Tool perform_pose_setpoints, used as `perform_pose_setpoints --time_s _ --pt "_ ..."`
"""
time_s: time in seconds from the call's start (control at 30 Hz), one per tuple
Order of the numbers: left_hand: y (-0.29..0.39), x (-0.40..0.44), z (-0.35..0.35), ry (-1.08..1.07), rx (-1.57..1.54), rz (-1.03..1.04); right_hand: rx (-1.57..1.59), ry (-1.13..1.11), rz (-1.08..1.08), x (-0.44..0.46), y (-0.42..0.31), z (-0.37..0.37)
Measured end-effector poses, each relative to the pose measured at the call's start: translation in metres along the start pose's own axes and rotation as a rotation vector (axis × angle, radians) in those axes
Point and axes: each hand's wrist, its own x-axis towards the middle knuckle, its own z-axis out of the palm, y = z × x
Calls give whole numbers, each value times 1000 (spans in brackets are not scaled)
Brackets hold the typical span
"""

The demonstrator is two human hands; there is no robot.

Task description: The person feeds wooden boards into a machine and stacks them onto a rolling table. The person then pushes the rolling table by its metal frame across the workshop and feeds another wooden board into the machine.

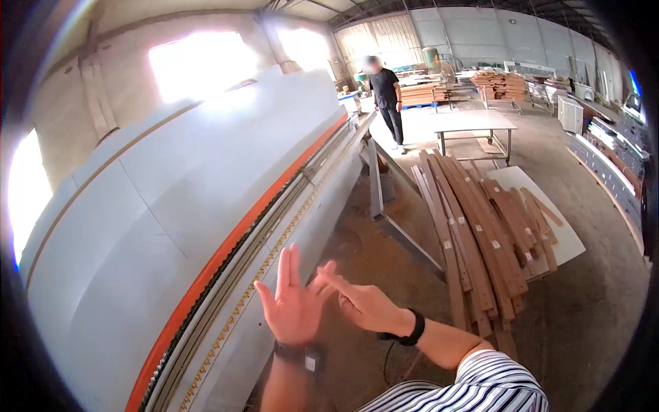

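Observation:
My left hand (294, 309) is raised beside a long machine, with its fingers spread and nothing in it. A dark band with a small pale face circles its wrist. Against its fingers on one side rests the extended index finger of my right hand (371, 307); the other right-hand fingers are curled in and hold no object. A black band (413, 327) sits on the right wrist. Behind the hands runs the machine's long pale bed (281, 264), lined with a row of small yellow pieces and an orange-red strip (237, 230).
Long brown boards (473, 240) lie piled to the right, some over a white sheet (566, 233). A metal leg frame (408, 240) stands beside the machine. Farther back are a wheeled table (475, 122), a person in dark clothes (386, 93) and stacked wood (501, 84).

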Motion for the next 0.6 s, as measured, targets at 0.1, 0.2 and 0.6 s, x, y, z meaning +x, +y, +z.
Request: perform_pose_setpoints --time_s 0.1,0.2,0.6 --pt "2 38 -30 -59 -10 -9 -13 140 -101 31 15 -3" --pt "7 77 -65 -118 -115 -11 -25 238 -209 54 8 -10" --pt "44 222 -251 -124 -309 -81 -69 573 -714 158 27 10"
